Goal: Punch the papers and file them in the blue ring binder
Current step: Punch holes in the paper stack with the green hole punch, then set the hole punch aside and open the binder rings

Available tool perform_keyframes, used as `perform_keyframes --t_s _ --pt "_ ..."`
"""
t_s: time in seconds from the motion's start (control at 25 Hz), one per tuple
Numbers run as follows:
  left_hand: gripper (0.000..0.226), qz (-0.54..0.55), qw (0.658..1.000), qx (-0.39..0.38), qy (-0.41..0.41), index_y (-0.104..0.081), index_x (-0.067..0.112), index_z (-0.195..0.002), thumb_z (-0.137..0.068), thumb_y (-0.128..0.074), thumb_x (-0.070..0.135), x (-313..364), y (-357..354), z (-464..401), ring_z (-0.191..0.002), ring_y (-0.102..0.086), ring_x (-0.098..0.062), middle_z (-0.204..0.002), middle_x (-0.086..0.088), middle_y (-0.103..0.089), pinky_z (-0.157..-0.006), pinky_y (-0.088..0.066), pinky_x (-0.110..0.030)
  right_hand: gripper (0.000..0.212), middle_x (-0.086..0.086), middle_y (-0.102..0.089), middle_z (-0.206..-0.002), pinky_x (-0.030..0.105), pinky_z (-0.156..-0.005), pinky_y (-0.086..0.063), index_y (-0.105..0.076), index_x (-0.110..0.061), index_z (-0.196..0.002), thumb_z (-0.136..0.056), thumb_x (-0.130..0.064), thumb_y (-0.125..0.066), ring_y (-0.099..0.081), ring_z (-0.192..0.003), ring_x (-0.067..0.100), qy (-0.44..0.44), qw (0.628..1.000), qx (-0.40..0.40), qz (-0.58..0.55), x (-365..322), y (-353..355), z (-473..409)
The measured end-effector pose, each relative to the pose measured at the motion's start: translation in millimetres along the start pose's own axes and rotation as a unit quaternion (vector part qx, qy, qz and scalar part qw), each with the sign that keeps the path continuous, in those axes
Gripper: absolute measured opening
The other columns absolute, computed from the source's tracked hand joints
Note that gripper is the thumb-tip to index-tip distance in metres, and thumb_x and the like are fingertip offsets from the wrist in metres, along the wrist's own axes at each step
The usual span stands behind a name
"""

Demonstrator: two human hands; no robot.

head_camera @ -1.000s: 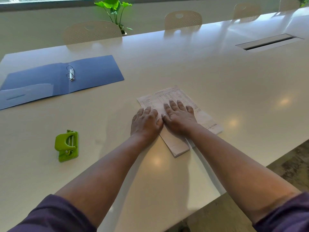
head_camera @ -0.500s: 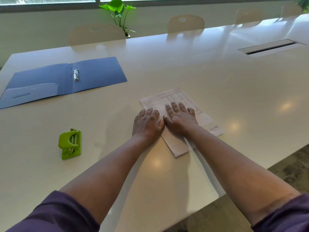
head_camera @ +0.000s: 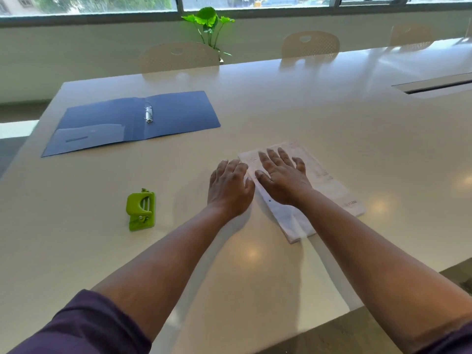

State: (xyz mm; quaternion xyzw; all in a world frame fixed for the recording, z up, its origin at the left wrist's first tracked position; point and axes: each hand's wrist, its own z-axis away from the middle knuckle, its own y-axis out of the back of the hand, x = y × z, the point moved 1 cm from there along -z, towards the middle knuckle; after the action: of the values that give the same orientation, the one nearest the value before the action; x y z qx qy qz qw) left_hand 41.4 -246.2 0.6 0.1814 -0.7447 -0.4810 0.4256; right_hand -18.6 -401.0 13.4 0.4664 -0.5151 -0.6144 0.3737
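1. A long pale table (head_camera: 293, 103) fills most of the frame, running from the lower left up toward the right edge, its glossy top showing soft round light spots.
2. A window (head_camera: 255, 2) spans the top of the frame above a pale wall band.
3. Three cream perforated chairs (head_camera: 178, 57) stand along the table's far edge, across the upper middle and upper right.
4. The blue ring binder (head_camera: 178, 113) lies open and flat in the upper left, its metal rings at the spine fold, well apart from the hands.
5. The papers (head_camera: 329, 185) lie as a flat, slightly angled stack right of center, printed side up, with one small dark hole showing near their left edge.
6. The right hand (head_camera: 283, 180) presses flat on the papers, fingers straight and spread, gripping nothing.
7. The left hand (head_camera: 229, 186) lies palm down just beside the stack's left edge, fingers relaxed and lightly bent; whether its fingertips touch the paper cannot be told. The two hands sit close together, thumbs nearly meeting.
8. A green plant (head_camera: 209, 21) rises behind the middle chair at top center.
9. A grey cable slot (head_camera: 434, 86) is set in the table at the right edge.
10. The green hole punch (head_camera: 141, 209) sits alone at lower left of center, near the left forearm.
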Motion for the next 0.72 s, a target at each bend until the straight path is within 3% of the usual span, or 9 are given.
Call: perform_keyframes --t_s 0.24,0.36,0.48,0.6,0.72 --pt "0.038 -0.042 0.997 0.066 0.022 -0.062 0.015 -0.130 -0.097 -0.050 0.030 -67.2 69.7 38.9 -0.147 -0.032 -0.027 -0.146 -0.005 -0.055 -0.120 -0.023 -0.041 0.064 -0.002 -0.010 -0.173 0.043 -0.126 -0.003 -0.013 -0.026 -0.164 -0.108 -0.051 -0.029 -0.002 -0.159 0.015 0.125 0.988 -0.032 -0.083 -106.0 -15.0 -10.1" --pt "0.042 -0.053 0.989 0.115 0.081 -0.062 0.014 -0.132 -0.093 -0.054 0.027 -105.6 96.7 56.9 -0.144 -0.036 -0.029 -0.150 -0.008 -0.052 -0.118 -0.026 -0.042 0.070 -0.001 -0.014 -0.173 0.041 -0.125 -0.006 -0.014 -0.023 -0.164 -0.105 -0.047 -0.043 -0.005 -0.159 0.015 0.174 0.977 -0.068 -0.106 -157.8 -27.0 -11.6" --pt "0.051 0.008 0.976 0.121 0.182 -0.055 0.012 -0.140 -0.092 -0.057 0.027 -136.5 110.2 72.0 -0.142 -0.035 -0.031 -0.155 -0.010 -0.043 -0.117 -0.029 -0.041 0.088 -0.001 -0.012 -0.173 0.041 -0.126 -0.006 -0.010 -0.020 -0.165 -0.097 -0.050 -0.058 -0.004 -0.159 0.013 0.197 0.968 -0.105 -0.111 -190.0 -40.0 -10.9" --pt "0.058 0.058 0.970 0.098 0.214 -0.050 0.009 -0.144 -0.093 -0.062 0.032 -157.2 109.7 83.5 -0.140 -0.038 -0.032 -0.155 -0.011 -0.037 -0.115 -0.034 -0.040 0.103 -0.002 -0.011 -0.173 0.040 -0.127 -0.003 -0.008 -0.018 -0.165 -0.090 -0.061 -0.064 -0.002 -0.159 0.013 0.213 0.964 -0.126 -0.099 -203.9 -52.5 -10.0" --pt "0.049 0.093 0.962 0.106 0.232 -0.060 0.005 -0.127 -0.091 -0.069 0.036 -168.9 103.1 89.1 -0.122 -0.053 -0.028 -0.136 -0.012 -0.050 -0.103 -0.044 -0.033 0.105 -0.005 -0.012 -0.173 0.040 -0.125 0.001 -0.008 -0.020 -0.165 -0.088 -0.066 -0.063 0.001 -0.159 0.012 0.220 0.963 -0.127 -0.089 -206.9 -58.6 -12.8"
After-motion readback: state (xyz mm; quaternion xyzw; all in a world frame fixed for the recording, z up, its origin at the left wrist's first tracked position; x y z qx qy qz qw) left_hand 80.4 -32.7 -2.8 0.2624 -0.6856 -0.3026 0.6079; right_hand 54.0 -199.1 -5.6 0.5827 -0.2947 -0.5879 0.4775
